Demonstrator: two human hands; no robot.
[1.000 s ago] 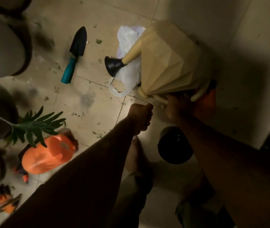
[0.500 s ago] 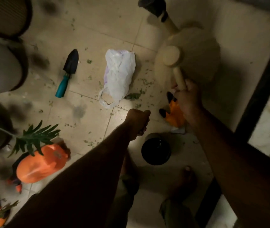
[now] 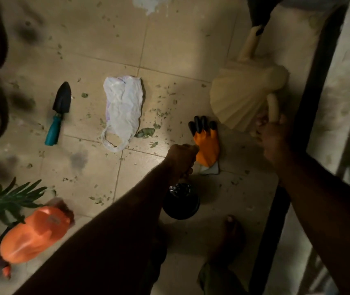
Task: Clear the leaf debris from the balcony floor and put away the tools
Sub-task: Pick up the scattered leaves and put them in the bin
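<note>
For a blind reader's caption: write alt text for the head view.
A person's right hand grips a beige watering can by its handle over a leaf-littered tiled floor; the left hand is fisted. A trowel, white bag and orange glove lie on it.

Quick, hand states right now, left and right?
Left hand: closed fist, nothing visible in it.
Right hand: closed, gripping the handle of the watering can.
</note>
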